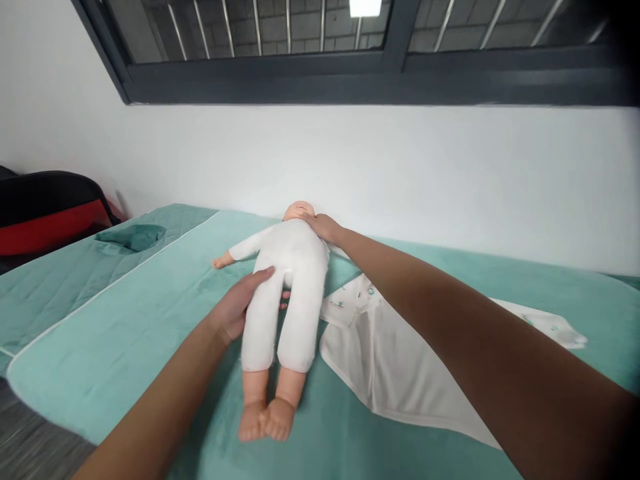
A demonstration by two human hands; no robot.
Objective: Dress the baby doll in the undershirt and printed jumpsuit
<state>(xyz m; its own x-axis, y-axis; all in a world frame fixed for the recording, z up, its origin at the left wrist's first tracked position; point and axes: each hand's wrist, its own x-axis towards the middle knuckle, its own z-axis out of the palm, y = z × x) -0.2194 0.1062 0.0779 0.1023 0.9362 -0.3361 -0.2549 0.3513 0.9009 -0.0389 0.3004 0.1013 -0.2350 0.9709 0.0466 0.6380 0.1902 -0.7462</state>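
A baby doll [295, 250] with a white cloth body lies on its back, its head toward the wall and its bare feet toward me. My left hand [245, 303] is wrapped round the doll's thigh on the left, the thumb on top and fingertips showing between the legs. At the doll's neck and shoulder rests my right hand [323, 227]; its fingers lie beside the chin, and their underside is hidden. Beside the doll, partly covered by my right forearm, a white baby garment [395, 360] with small printed figures is spread out.
A teal padded mat [125, 307] lies under everything, with a quilted teal cover [40, 293] at the left. A black and red object [50, 220] stands at the far left. Behind rises a white wall [400, 167] below a dark-framed window [265, 80].
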